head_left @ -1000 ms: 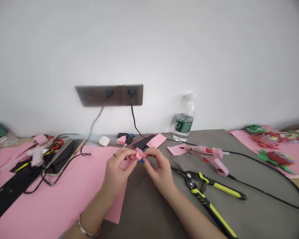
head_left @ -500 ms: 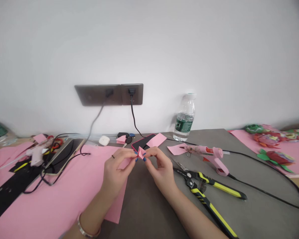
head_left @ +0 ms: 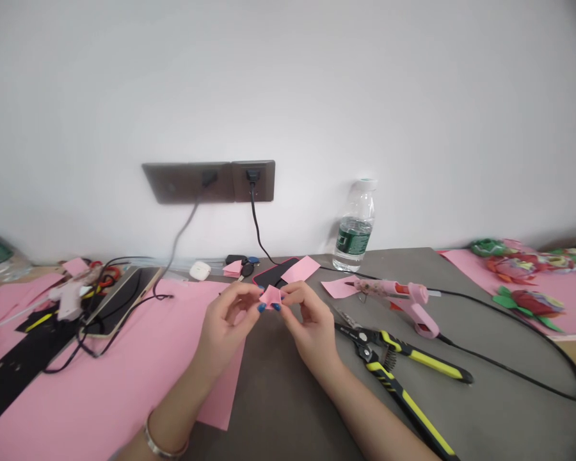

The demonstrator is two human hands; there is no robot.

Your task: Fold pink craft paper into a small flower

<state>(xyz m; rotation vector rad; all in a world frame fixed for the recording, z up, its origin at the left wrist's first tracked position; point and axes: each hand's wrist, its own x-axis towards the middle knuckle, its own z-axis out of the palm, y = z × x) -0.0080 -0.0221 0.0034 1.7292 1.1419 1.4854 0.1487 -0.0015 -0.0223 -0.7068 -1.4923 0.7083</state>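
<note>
Between my two hands is a small folded piece of pink paper [head_left: 271, 296], held up over the grey table. My left hand [head_left: 224, 319] pinches its left side between thumb and fingers. The right side is pinched the same way by my right hand [head_left: 311, 320]. Just behind the fingers lie a dark phone with a red edge [head_left: 271, 274] and a pink paper rectangle [head_left: 301, 269] resting partly on it. A large pink sheet [head_left: 173, 358] spreads under and left of my left forearm.
Right of my hands lie a pink glue gun [head_left: 415, 301] with its looping cord and yellow-black pliers [head_left: 388, 349]. A water bottle [head_left: 354, 227] stands by the wall. Paper flowers [head_left: 532, 301] are at far right. Cables cross another phone [head_left: 125, 301] at left.
The pink paper has been turned or spread between my fingers and now shows a wider face. Both hands stay in nearly the same place.
</note>
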